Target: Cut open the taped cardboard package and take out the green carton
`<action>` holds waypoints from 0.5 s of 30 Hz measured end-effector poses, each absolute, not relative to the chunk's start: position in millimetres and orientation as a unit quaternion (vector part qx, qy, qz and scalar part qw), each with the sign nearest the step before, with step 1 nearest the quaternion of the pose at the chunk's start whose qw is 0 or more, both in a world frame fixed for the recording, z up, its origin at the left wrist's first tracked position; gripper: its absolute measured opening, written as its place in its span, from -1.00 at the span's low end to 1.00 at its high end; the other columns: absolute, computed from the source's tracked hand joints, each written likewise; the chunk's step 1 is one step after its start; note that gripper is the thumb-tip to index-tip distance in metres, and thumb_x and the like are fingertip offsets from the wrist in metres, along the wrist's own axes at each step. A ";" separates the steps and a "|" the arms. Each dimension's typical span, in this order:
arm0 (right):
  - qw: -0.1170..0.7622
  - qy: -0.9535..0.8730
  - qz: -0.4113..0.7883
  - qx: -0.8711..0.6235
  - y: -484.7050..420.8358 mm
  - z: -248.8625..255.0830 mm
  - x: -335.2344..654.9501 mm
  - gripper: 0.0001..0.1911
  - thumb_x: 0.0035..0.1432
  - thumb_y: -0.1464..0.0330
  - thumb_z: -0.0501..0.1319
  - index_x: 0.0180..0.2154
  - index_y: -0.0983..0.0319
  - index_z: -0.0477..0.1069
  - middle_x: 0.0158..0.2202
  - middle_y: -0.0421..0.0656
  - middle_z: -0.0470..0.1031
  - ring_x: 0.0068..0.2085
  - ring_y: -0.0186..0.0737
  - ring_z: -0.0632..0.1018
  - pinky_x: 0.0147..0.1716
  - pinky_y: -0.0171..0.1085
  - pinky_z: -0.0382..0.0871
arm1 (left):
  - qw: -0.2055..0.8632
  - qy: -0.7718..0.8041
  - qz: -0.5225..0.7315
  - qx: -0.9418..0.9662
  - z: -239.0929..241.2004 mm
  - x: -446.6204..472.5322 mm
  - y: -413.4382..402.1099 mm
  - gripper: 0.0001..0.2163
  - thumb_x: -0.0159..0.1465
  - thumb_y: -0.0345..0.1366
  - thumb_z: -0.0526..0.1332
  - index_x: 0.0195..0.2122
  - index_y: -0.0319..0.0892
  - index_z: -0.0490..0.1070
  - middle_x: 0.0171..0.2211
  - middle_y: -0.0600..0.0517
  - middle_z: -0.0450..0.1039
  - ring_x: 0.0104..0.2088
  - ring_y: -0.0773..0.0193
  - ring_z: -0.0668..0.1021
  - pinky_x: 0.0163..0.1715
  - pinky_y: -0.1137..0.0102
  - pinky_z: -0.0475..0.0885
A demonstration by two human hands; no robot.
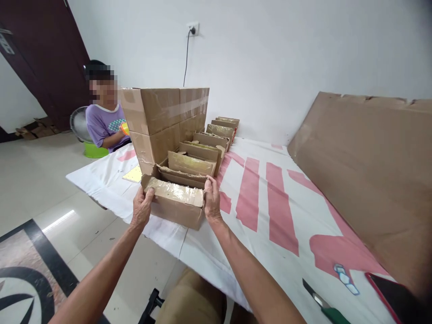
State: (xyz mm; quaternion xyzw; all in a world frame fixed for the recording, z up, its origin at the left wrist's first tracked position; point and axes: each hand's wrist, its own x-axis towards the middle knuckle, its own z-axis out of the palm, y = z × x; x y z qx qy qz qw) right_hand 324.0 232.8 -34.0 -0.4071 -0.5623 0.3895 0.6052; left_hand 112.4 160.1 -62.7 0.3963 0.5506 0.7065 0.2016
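brown box [175, 208], white/pink striped cloth [270, 211], maybe purple shirt [103, 126]

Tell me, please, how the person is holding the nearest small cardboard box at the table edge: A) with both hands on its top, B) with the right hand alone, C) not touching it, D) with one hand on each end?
D: the left hand grips the left end of the small cardboard box and the right hand grips its right end.
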 end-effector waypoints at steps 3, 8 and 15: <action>0.590 -0.576 0.393 -0.406 241.1 -43.3 332.8 -0.37 0.28 -0.15 0.01 0.08 0.17 0.40 0.22 -0.02 0.47 0.29 0.00 0.39 0.33 0.02 0.18 | 0.216 0.550 0.702 0.398 -68.5 114.8 174.1 -0.51 0.23 0.06 0.26 0.02 -0.21 0.46 -0.34 0.07 0.50 -0.36 0.27 0.50 -0.29 0.41 0.44; 0.566 -0.596 0.406 -0.400 243.7 -49.0 343.8 -0.26 0.28 -0.21 -0.02 0.20 0.17 0.37 0.33 -0.04 0.38 0.35 -0.02 0.35 0.37 0.02 0.15 | 0.217 0.549 0.703 0.397 -63.4 117.9 180.4 -0.51 0.26 0.08 0.22 0.05 -0.20 0.44 -0.08 -0.05 0.54 -0.08 0.17 0.56 -0.05 0.35 0.47; 0.551 -0.579 0.394 -0.454 222.1 -77.0 400.9 -0.28 0.30 -0.19 0.01 0.20 0.17 0.40 0.29 0.00 0.42 0.32 0.02 0.39 0.33 0.08 0.21 | 0.221 0.632 0.637 0.382 -96.9 130.8 108.8 -0.24 0.26 0.11 0.27 0.39 -0.14 0.12 0.41 -0.26 0.11 0.38 -0.16 0.27 0.33 -0.01 0.22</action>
